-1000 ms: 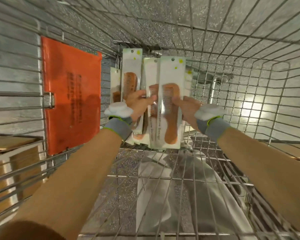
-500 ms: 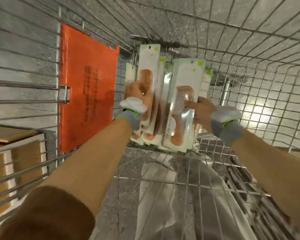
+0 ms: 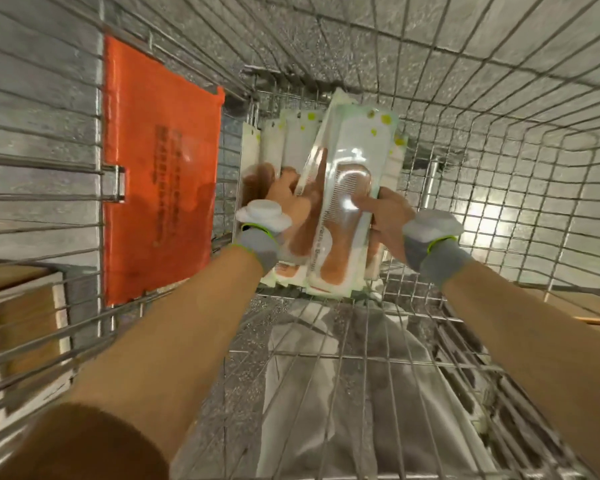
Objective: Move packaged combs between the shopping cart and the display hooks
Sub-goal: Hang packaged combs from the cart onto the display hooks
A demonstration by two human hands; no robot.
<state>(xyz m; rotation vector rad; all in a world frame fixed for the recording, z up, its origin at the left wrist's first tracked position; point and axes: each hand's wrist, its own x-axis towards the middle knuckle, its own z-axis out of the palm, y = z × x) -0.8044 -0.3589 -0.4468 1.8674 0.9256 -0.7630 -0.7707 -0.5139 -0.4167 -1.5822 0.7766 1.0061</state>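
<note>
Several packaged combs [image 3: 352,168], brown combs in white cards with clear blisters, are bunched upright at the far end of the wire shopping cart [image 3: 499,140]. My right hand [image 3: 385,220] grips the right edge of the front pack, thumb on its blister. My left hand [image 3: 288,199] reaches in among the packs on the left [image 3: 274,147], its fingers partly hidden behind the front pack. The bottoms of the packs rest near the cart's floor.
An orange plastic flap [image 3: 160,168] hangs on the cart's left wall. The cart's wire floor [image 3: 343,358] runs toward me, grey flooring under it. Wooden shelving [image 3: 18,327] shows outside the left side.
The view has closed in on the combs. The packs have been gathered tighter, and the front pack has tilted to the right over the others. My left hand has pushed deeper between them.
</note>
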